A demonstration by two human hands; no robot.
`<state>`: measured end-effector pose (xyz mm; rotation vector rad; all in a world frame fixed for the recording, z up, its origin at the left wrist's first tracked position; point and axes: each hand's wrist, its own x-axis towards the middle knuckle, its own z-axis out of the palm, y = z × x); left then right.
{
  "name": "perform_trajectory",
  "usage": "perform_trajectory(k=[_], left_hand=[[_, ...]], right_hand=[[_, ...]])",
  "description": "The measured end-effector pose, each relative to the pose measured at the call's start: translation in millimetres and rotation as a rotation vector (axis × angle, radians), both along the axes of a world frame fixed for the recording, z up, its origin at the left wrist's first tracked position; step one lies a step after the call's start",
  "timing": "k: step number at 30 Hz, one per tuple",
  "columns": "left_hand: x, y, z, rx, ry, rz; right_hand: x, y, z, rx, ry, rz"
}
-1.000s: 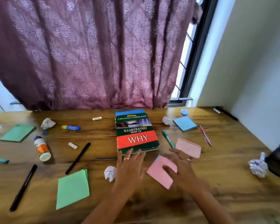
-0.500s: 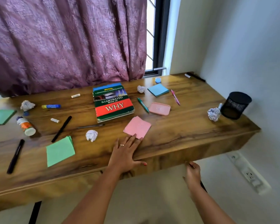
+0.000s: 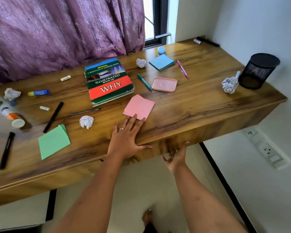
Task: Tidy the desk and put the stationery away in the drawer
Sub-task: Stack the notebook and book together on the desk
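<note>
"Two hands, one cluttered desk [image 3: 200,105]: what is happening?"

"Stationery is strewn across the wooden top, and the drawer [image 3: 225,126] is closed with nothing put away yet."

"And the hands?"

"Near the big book [image 3: 108,81], the left hand [image 3: 126,138] lies flat by the near edge, fingers spread, tips touching the pink notes [image 3: 139,106] (bracing, probably). The right hand [image 3: 175,154] reaches under the drawer front, fingers curled at its lower lip, thumb on its face. Whether they grip cannot be told. The teal pen [image 3: 144,82] waits just beside the pink tray [image 3: 164,84]."
</note>
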<state>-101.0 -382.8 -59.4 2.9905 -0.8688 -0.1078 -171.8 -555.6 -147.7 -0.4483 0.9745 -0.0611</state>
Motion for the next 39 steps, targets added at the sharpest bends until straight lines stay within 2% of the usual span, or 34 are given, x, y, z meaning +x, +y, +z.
perform_trajectory(k=[8,15,17,19,21,23,25,26,28,39], left_hand=[[-2,0,-1,-0.037,-0.02,0.012],[-1,0,-2,-0.025,-0.007,-0.006],[-5,0,0,-0.03,0.018,0.01],[-18,0,2,-0.029,0.049,0.046],[-45,3,0,-0.039,0.072,0.032],[-79,11,-11,-0.06,0.079,-0.024],[-104,22,-21,-0.081,0.098,-0.037],[-112,26,-23,-0.088,0.117,-0.035],[-125,32,-21,-0.081,0.15,-0.051],[-199,59,-4,-0.038,0.239,-0.166]], right_hand=[[-8,-1,-6,0.025,0.019,-0.005],[-68,2,-4,-0.086,0.075,0.047],[-82,1,5,-0.281,0.194,0.011],[-94,-2,19,-0.638,0.305,-0.146],[-105,-2,44,-1.061,0.309,-0.196],[-114,2,65,-1.492,0.301,-0.02],[-119,16,72,-1.826,0.348,0.39],[-123,26,72,-1.923,0.363,0.598],[-137,45,71,-1.953,0.36,0.858],[-196,63,97,-1.868,0.484,1.232]])
